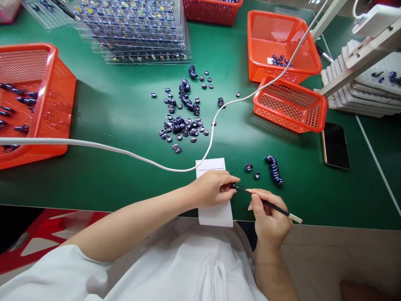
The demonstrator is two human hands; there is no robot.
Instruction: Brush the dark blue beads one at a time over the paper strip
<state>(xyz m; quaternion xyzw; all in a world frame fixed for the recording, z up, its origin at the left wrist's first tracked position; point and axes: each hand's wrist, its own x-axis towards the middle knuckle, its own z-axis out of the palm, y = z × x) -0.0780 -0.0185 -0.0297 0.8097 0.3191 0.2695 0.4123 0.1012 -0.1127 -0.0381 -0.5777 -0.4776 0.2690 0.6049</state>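
Between thumb and fingertips, my left hand [214, 188] pinches a small dark piece [232, 185], mostly hidden by the fingers. My right hand [271, 213] grips a thin black paintbrush [275, 207] with a pale handle end, and its tip meets the dark piece. Under my left hand lies a white paper slip [216, 215], reaching over the table's front edge. Right of the hands are two loose dark shiny pieces [248, 167] and a curved row of stacked pieces [274, 170]. A larger scattered pile of the same pieces [181, 124] lies farther back.
A white cable [150, 163] crosses the green table [119, 104]. Red baskets stand at left [64, 104] and right [283, 77], near a phone [335, 146]. Stacked clear trays [147, 58] are at the back. White stacked pads [344, 98] sit behind a metal post [344, 71].
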